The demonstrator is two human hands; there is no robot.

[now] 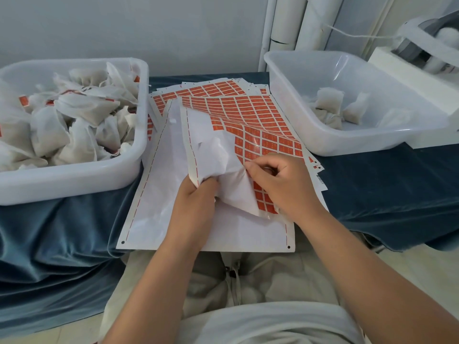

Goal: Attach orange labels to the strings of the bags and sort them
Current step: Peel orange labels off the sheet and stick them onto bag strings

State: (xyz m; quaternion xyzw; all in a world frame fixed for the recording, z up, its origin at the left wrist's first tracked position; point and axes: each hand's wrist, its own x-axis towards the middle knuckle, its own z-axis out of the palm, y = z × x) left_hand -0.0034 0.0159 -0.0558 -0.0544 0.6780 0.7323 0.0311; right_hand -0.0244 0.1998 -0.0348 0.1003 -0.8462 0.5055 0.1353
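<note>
A sheet of orange labels (pixel 258 120) lies curled on a stack of label sheets at the table's middle. My left hand (pixel 196 197) grips a white cloth bag (pixel 223 165) together with the crumpled white edge of the sheet. My right hand (pixel 280 184) has its fingers curled at the sheet's orange part, right beside the bag; what its fingertips pinch is hidden. The left white tub (pixel 74 180) is heaped with several white bags, some bearing orange labels. The right clear tub (pixel 367 142) holds a few bags (pixel 330 105).
An empty white backing sheet (pixel 223 234) hangs over the front table edge above my lap. A blue velvet cloth (pixel 387 194) covers the table. White tubes (pixel 285 21) stand at the back, and a white machine with wound material (pixel 422 43) sits at the far right.
</note>
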